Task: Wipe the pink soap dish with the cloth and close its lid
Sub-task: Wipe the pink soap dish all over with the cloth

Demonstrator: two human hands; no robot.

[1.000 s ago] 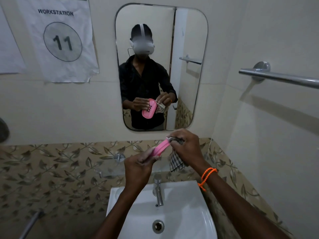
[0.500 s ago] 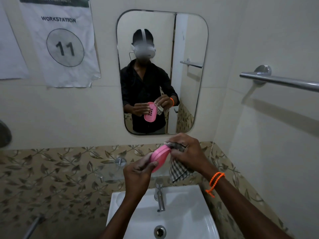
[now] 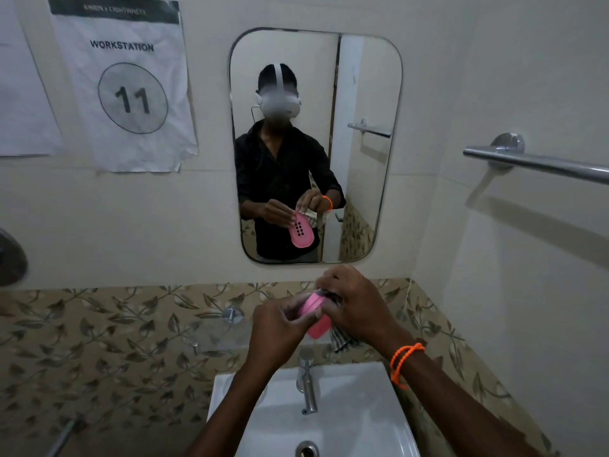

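A person stands at a white sink (image 3: pixel 369 420), both hands raised above its chrome tap (image 3: pixel 307 384). The left hand (image 3: pixel 280 328) pinches the pink soap dish (image 3: pixel 314 316) by its near edge, thumb and fingers closed on the plastic and holding it tilted on its side over the tap. The right hand (image 3: pixel 357 305) is closed around a checked cloth (image 3: pixel 341 339), pressing it against the far side of the dish; a loose corner of the fabric hangs below the palm, just above the tap. The two hands are together, touching the dish from opposite sides. An orange bead bracelet (image 3: pixel 403 361) circles the right wrist, over the sink's right edge. In the mirror (image 3: pixel 362 94) above the sink, the reflection shows the dish's slotted pink face. A paper sign (image 3: pixel 127 87) reading "WORKSTATION 11" is taped to the wall up and left of the sink, and a steel towel rail (image 3: pixel 540 164) runs along the wall to its upper right.
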